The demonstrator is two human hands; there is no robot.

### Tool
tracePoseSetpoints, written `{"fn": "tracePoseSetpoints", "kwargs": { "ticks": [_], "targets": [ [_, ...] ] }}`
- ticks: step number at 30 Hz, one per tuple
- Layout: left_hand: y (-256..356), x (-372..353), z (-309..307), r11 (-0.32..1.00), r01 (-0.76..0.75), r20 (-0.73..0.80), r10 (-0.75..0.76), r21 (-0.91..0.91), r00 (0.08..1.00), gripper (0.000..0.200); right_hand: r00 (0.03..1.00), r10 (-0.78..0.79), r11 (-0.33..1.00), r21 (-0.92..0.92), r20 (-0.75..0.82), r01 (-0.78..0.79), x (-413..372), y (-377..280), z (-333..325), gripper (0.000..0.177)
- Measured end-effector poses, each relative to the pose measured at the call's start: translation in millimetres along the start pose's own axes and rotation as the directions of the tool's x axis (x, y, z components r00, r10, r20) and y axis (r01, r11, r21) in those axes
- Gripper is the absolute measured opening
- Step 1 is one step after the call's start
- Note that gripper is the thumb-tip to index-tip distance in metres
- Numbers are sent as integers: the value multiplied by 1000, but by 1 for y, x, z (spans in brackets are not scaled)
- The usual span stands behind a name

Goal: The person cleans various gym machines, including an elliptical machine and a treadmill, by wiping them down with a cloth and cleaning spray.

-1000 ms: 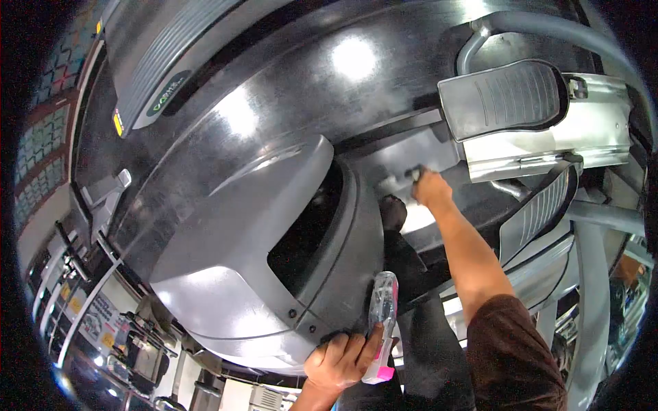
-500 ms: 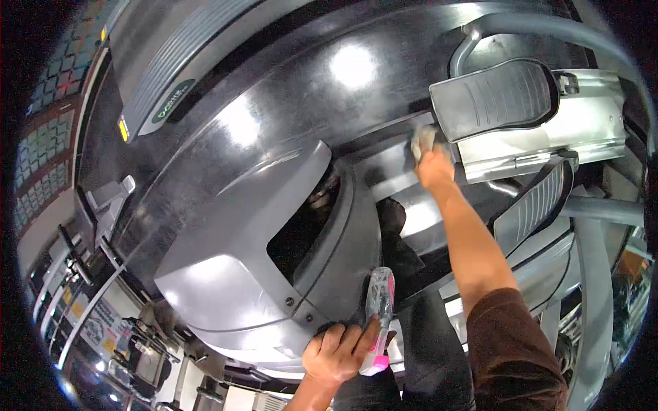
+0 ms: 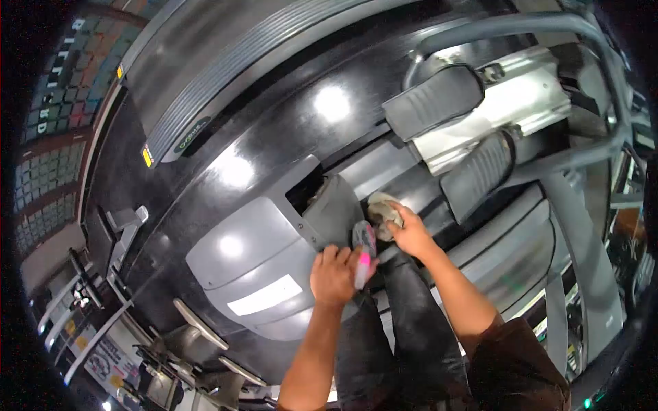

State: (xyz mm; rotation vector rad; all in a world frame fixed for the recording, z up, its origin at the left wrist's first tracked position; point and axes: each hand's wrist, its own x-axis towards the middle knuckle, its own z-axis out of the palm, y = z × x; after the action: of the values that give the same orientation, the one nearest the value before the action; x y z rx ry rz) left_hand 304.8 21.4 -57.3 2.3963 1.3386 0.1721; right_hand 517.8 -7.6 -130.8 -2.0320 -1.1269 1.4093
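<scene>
My left hand (image 3: 334, 277) is closed around a clear spray bottle with pink parts (image 3: 364, 259), held just above the grey housing (image 3: 264, 236) of an elliptical trainer. Close beside the bottle, my right hand (image 3: 413, 235) grips a crumpled pale cloth (image 3: 381, 211). The cloth is near the housing's inner edge, over the grey centre frame; whether it touches is hard to tell. Two ribbed foot pedals (image 3: 436, 101) lie beyond my right hand, above a shiny metal track (image 3: 510, 103).
A treadmill with a ribbed side rail (image 3: 226, 82) stands on the black floor (image 3: 274, 137) at the far side. A thick grey tube (image 3: 507, 24) curves round the pedals. More gym equipment (image 3: 164, 383) stands at lower left.
My right hand has drawn the cloth back from the frame near the pedals towards the bottle. My left hand and the bottle sit higher in view, and the camera view has shifted.
</scene>
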Motion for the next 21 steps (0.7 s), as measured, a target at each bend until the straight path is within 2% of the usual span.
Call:
{"fn": "tracePoseSetpoints", "kwargs": {
  "ticks": [2, 5, 6, 9, 10, 13, 15, 16, 19, 21],
  "targets": [
    [7, 8, -16, 998, 18, 35, -16, -61, 999, 32, 999, -34, 999, -6, -3, 34, -42, -23, -17, 50],
    [5, 2, -29, 982, -51, -29, 47, -182, 998, 31, 999, -31, 1000, 1, -32, 32, -103, -48, -36, 50],
    [12, 3, -47, 973, -18, -3, 18, -229, 1000, 28, 998, -28, 1000, -8, -58, 28, -122, -50, -41, 50],
    [11, -19, -55, 867, -53, -269, -95, -495, 958, 26, 995, 20, 999, -27, -102, -23, -177, -44, -50, 50],
    [22, -28, -85, 834, -90, -324, -110, -544, 940, 25, 994, 44, 998, -31, -102, -48, -193, -46, -52, 49],
    [27, -87, -140, 847, 214, -115, -305, -486, 946, 27, 995, 53, 995, -82, -86, -60, -234, -46, -58, 51],
    [24, -135, -157, 722, 307, -105, -464, -620, 879, 30, 996, 48, 985, -159, -77, -60, -255, -42, -58, 52],
    [26, -154, -176, 763, 316, -139, -465, -563, 874, 31, 997, 16, 986, -166, -74, -29, -265, -47, -60, 54],
    [15, -212, -204, 890, 220, -351, -370, -398, 860, 31, 999, 23, 973, -230, -22, -28, -286, -67, -68, 54],
    [-2, -251, -199, 797, 196, -360, -458, -572, 813, 29, 1000, -21, 973, -231, 0, 21, -297, -87, -76, 55]
  ]
}}
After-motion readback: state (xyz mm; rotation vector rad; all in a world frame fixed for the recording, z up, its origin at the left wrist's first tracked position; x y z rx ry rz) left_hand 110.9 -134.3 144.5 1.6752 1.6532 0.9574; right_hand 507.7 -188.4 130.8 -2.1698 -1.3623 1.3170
